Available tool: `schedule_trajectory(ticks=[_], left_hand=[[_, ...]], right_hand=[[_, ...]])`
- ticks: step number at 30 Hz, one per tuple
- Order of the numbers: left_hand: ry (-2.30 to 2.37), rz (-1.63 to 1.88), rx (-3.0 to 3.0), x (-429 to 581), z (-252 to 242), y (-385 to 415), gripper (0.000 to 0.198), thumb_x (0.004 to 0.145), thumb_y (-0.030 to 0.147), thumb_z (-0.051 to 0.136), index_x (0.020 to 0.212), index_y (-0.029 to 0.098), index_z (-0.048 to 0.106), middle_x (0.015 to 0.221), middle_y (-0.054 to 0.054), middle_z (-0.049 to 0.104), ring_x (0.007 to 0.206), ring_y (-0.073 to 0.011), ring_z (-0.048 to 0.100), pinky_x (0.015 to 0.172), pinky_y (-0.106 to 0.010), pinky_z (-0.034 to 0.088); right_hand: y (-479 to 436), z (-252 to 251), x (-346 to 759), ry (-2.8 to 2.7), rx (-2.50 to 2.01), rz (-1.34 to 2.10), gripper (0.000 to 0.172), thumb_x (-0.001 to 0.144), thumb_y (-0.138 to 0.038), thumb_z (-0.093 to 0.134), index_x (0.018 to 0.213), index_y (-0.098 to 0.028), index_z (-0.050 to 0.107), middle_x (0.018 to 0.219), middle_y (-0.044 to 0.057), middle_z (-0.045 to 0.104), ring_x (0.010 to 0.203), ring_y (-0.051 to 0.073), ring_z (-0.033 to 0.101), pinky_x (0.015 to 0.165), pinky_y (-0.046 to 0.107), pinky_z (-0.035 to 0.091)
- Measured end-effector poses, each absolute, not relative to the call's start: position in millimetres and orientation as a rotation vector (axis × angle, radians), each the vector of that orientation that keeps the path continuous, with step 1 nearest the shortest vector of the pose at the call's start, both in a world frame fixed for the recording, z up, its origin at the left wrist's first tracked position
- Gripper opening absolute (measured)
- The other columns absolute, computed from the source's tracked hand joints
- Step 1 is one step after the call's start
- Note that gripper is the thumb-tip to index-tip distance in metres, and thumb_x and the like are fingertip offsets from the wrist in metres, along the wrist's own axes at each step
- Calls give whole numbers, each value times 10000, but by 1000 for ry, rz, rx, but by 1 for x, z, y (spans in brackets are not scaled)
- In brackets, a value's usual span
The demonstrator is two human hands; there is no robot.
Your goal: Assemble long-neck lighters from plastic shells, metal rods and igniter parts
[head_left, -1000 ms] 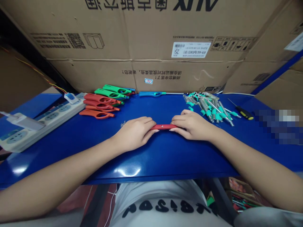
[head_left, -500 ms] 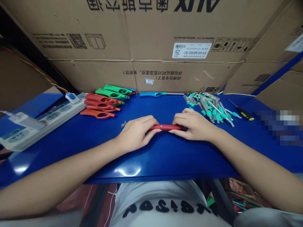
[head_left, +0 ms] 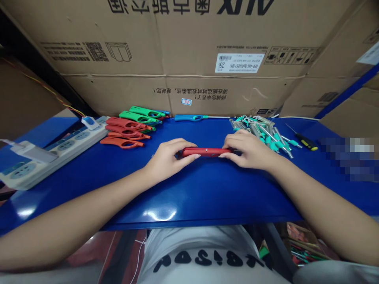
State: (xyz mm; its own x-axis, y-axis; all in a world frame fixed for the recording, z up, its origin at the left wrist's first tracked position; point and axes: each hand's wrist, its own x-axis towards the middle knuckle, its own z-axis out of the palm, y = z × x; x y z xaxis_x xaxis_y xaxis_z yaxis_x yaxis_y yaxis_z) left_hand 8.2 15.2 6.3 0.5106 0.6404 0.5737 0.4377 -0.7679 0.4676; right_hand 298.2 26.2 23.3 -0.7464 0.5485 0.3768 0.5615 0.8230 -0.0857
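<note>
On a blue table (head_left: 204, 193), the left hand (head_left: 168, 157) and right hand (head_left: 253, 150) pinch a red handle (head_left: 209, 152), maybe pressing it together; next needs a steady squeeze

i work from one feed here, a head-worn camera that sits above and behind the hands. it faces forward and tips down, far enough that the wearer's own shirt (head_left: 207, 256) takes up the bottom centre of my frame. i look over the near edge of the blue table (head_left: 201, 193), which spans the middle, and out to the upright cardboard (head_left: 189, 47), the far backdrop across the top. the left hand (head_left: 166, 157) and right hand (head_left: 251, 152) sit around mid-frame, nearer to me than that cardboard. the view is wide, taking in both forearms (head_left: 89, 213) towards the lower corners.
</note>
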Motion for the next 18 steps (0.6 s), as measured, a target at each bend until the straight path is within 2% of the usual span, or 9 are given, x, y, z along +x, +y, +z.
schedule_trajectory(ticks=[4, 13, 18], left_hand=[[817, 1147, 2484, 7, 11, 16, 197, 905, 320, 719, 987, 144, 751, 936, -75, 763, 843, -171, 703, 775, -266, 546], [743, 1185, 2591, 2, 16, 13, 250, 915, 347, 709, 1068, 154, 752, 980, -93, 765, 873, -175, 715, 831, -285, 576], [754, 1283, 2507, 3, 13, 19, 288, 881, 391, 744, 1049, 158, 767, 971, -89, 775, 836, -168, 720, 775, -260, 588]], right_hand=[[23, 27, 297, -2613, -818, -163, 281, 1001, -401, 535, 853, -175, 613, 789, 54, 649, 720, 189, 572, 764, 337, 367], [19, 33, 296, -2595, -760, -224, 249, 995, -380, 540, 860, -179, 596, 792, 55, 648, 727, 196, 576, 773, 350, 386], [20, 36, 300, -2571, -814, -196, 275, 993, -404, 536, 835, -186, 590, 777, 56, 643, 720, 199, 570, 775, 357, 380]])
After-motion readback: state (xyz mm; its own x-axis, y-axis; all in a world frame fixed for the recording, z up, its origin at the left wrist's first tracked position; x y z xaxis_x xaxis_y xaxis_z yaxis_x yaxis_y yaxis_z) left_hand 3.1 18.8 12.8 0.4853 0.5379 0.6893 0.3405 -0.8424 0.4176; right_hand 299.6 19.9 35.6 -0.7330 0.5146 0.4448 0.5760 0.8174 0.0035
